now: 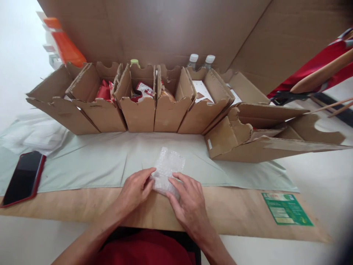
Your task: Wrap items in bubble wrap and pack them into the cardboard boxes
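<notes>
Bubble wrap before a row of boxes

The clear bubble-wrap sheet lies on the pale cloth, in front of the row of open cardboard boxes; the red-cased phone lies far left, the green printed card right.

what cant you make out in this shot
Head view:
- Near end of the clear bubble wrap sheet: covered by the left hand and right hand.
- Clear white-capped bottles: bodies behind the brown cardboard boxes.
- Green printed card: text too small.

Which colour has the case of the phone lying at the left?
Red, around a black screen; the phone shows in the head view.
</notes>
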Motion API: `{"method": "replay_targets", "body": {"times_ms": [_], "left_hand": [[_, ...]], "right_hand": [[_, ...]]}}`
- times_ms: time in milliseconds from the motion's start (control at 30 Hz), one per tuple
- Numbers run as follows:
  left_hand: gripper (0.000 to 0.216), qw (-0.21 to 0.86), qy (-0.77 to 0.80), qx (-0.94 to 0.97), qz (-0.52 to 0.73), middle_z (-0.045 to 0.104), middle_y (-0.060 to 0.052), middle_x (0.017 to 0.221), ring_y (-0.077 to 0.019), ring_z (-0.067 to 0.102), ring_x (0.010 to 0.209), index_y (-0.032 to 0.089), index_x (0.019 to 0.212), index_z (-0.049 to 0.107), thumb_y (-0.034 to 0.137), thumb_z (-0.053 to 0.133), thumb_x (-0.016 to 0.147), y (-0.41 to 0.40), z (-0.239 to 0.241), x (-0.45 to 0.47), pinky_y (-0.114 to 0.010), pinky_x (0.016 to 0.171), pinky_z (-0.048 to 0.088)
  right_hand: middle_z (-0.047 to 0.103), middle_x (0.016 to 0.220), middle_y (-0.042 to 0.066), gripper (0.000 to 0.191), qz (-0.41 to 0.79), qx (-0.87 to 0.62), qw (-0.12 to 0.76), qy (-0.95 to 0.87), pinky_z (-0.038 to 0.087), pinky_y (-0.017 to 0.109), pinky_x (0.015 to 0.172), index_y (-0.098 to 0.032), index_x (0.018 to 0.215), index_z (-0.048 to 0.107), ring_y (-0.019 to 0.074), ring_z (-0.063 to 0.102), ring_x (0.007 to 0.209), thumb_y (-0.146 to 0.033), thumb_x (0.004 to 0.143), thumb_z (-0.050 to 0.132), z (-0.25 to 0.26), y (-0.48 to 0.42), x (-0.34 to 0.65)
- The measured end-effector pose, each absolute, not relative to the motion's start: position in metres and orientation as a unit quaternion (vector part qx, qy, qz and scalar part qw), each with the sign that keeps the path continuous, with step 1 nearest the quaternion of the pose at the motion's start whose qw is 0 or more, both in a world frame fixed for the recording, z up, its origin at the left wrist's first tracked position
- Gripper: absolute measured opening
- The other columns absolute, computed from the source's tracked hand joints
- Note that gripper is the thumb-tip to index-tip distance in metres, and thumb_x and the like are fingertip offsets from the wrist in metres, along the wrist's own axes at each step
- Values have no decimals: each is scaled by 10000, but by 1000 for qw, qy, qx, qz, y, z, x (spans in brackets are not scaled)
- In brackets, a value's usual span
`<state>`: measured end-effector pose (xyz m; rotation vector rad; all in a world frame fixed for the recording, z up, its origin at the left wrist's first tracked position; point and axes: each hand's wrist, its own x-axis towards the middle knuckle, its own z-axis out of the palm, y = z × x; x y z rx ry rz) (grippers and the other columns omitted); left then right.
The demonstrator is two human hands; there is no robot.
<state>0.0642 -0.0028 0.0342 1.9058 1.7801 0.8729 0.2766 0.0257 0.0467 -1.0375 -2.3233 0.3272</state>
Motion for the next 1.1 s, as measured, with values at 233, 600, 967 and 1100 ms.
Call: {"method": "replay_targets", "body": {"times_ms": [233,600,967,1100], "left_hand": [[329,154,599,714,329,686,-148,1211,-287,656,1113,170,1268,644,288,587,966,-12,39,64,-444,956,557],[277,235,603,713,270,757,-87,965,-235,655,889,170,1140,714,207,496,972,-1,45,67,-417,869,551],[457,315,619,646,317,694,-109,1179,-206,665,958,169,1334,610,278,565,892,9,52,65,-324,782,577],[426,339,617,636,317,715,-114,1130,-193,659,880,149,1302,631,301,523,919,18,54,69,-287,668,547]], "right_hand": [[760,1065,72,219,135,-357,247,-891,433,429,900,-198,1184,653,257,654,966,-139,994,562,40,28,274],[692,1216,135,285,108,-400,262,-871,456,448,885,-191,1279,633,297,618,1053,-294,1031,536,50,17,289],[742,1133,79,289,77,-328,289,-896,415,409,930,-192,1190,649,236,634,1038,-53,978,512,31,23,281],[743,1166,80,326,77,-311,305,-897,428,411,950,-206,1180,661,226,631,1091,-33,968,483,34,17,283]]}}
